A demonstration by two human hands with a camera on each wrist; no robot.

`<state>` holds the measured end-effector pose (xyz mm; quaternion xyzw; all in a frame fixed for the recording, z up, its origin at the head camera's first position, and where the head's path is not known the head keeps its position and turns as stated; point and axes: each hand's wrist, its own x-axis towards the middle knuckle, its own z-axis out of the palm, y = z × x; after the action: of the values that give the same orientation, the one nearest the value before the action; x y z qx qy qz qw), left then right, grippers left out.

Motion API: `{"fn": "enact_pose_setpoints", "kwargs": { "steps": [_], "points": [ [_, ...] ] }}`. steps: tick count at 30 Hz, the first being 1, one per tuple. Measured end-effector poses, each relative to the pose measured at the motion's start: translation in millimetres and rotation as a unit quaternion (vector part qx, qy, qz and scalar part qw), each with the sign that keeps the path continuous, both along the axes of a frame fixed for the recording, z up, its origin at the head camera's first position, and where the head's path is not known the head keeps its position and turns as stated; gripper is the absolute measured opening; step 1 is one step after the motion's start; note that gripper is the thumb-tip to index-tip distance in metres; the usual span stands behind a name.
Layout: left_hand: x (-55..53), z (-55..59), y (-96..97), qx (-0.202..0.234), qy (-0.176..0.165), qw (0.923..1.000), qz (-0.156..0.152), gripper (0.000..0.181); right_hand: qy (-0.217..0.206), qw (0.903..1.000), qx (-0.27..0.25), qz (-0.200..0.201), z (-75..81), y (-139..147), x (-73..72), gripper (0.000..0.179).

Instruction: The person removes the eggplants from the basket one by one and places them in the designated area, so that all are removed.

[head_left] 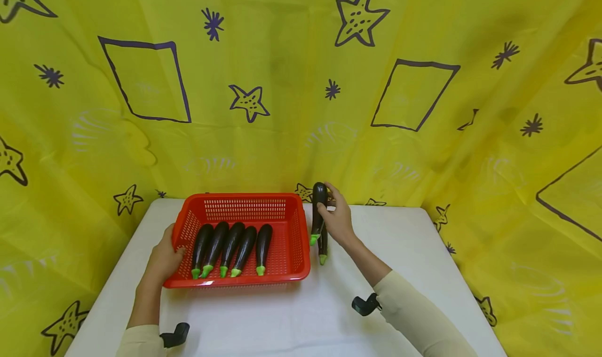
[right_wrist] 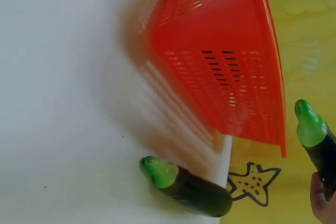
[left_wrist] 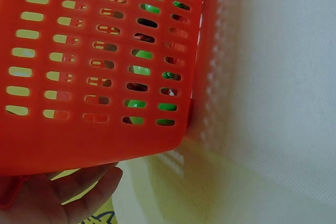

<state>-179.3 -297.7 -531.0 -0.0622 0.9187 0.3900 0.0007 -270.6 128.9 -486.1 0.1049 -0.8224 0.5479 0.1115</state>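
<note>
A red plastic basket with slotted walls holds several dark eggplants, their green stem ends toward the near side. My left hand grips the basket's left rim; in the left wrist view its fingers curl beneath the edge. Just right of the basket, my right hand holds one eggplant between thumb and fingers, green end pointing down toward me. Below that, another eggplant lies on the white table, partly hidden in the head view by the held one.
The white table stretches to the right and in front of the basket. A yellow curtain with drawn stars hangs close behind and along both sides. Small black cameras are worn on both wrists.
</note>
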Motion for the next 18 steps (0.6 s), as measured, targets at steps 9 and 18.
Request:
{"fn": "enact_pose_setpoints", "kwargs": {
  "steps": [9,18],
  "points": [
    [0.5,0.1,-1.0,0.002,-0.002,1.0,0.004,0.073,-0.054,0.9982,0.011,-0.023,-21.4,17,-7.7,0.064],
    [-0.6,-0.3,-1.3,0.003,-0.002,1.0,0.004,0.073,-0.089,0.9942,0.022,-0.058,-38.2,32,-13.7,0.059]
  ]
}}
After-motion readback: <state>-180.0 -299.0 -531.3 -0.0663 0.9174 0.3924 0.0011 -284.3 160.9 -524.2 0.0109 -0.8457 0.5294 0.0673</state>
